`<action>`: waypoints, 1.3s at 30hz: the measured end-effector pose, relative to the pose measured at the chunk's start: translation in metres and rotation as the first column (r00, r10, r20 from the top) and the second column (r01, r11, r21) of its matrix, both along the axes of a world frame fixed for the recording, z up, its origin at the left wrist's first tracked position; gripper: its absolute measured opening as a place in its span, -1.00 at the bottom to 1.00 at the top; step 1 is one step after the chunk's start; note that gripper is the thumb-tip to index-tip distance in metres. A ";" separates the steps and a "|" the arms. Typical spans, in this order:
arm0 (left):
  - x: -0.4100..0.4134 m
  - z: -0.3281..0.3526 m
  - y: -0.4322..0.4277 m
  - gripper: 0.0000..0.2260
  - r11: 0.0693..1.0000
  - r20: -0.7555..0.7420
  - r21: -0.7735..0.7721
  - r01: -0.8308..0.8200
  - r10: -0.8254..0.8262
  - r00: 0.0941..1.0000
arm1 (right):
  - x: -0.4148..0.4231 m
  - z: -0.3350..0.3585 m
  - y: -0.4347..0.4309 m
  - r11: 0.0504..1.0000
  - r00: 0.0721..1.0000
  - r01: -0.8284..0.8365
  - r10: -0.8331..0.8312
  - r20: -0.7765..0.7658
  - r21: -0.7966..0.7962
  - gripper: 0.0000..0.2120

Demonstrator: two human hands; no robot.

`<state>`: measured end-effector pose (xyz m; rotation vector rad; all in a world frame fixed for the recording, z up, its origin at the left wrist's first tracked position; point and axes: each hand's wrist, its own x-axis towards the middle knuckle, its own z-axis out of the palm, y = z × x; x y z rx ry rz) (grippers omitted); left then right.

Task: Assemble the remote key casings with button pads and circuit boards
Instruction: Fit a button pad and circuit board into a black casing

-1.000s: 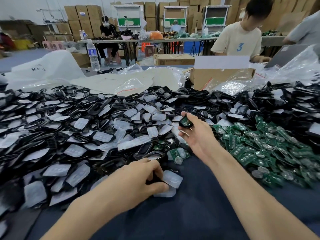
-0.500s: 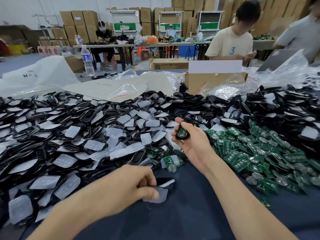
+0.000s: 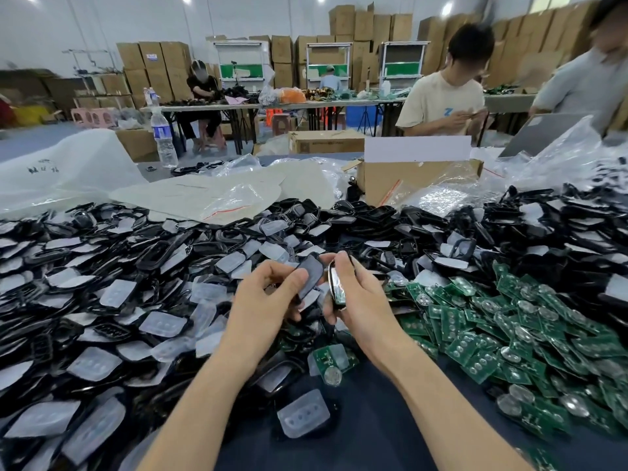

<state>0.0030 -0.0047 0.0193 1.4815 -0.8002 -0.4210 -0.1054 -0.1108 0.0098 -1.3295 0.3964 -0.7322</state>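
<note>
Black flat plastic casing shell (image 3: 311, 270): where does it lie? (Reader)
Pinched between the thumb and curled fingers of the left hand (image 3: 268, 300), tilted, above the heap. (Legend)
And the chrome-edged casing half (image 3: 337, 287)? (Reader)
Gripped edge-on in the right hand (image 3: 365, 300), fingers curled round it, just right of the shell; contact between the parts cannot be told. Translucent button pads (image 3: 159, 324) lie left, green circuit boards (image 3: 475, 351) right, on the dark blue tabletop (image 3: 356, 423). (Legend)
</note>
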 end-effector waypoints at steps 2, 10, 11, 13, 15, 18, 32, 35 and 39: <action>0.001 -0.003 -0.002 -0.88 1.000 0.016 -0.008 -0.017 0.017 1.000 | 0.000 0.001 0.000 0.995 0.999 0.009 -0.014 -0.038 -0.104 -0.82; -0.001 -0.003 -0.004 -0.93 0.999 0.025 -0.046 -0.029 0.030 0.999 | -0.004 0.000 -0.004 0.984 0.998 0.032 -0.040 -0.041 -0.177 -0.94; -0.001 -0.002 -0.005 -0.93 0.999 0.023 -0.047 -0.029 0.030 0.999 | -0.004 -0.001 -0.005 0.981 0.998 0.033 -0.042 -0.044 -0.189 -0.94; -0.002 -0.003 -0.005 -0.94 0.998 0.009 -0.051 -0.029 0.029 1.000 | -0.003 -0.001 -0.007 0.977 0.997 0.042 -0.054 -0.050 -0.209 -0.94; -0.003 -0.003 -0.005 -0.92 0.998 -0.003 -0.052 -0.020 0.020 1.000 | -0.002 -0.002 -0.008 0.975 0.996 0.062 -0.076 -0.056 -0.212 -0.94; -0.005 -0.004 -0.005 -0.89 0.998 -0.001 -0.042 0.047 -0.047 0.999 | -0.001 -0.003 -0.008 0.972 0.992 0.102 -0.115 -0.050 -0.211 -0.92; 0.003 -0.002 0.004 -0.72 0.966 0.095 0.077 0.247 -0.254 0.962 | -0.008 0.000 -0.011 0.965 0.987 0.096 -0.124 -0.099 -0.244 -0.93; 0.004 -0.004 0.005 -0.69 0.970 0.101 0.079 0.229 -0.237 0.966 | -0.009 0.001 -0.009 0.967 0.988 0.087 -0.114 -0.104 -0.239 -0.94; 0.005 -0.006 0.003 -0.73 0.989 0.111 0.041 0.145 -0.149 0.983 | -0.009 0.003 -0.007 0.973 0.990 0.081 -0.105 -0.098 -0.217 -0.95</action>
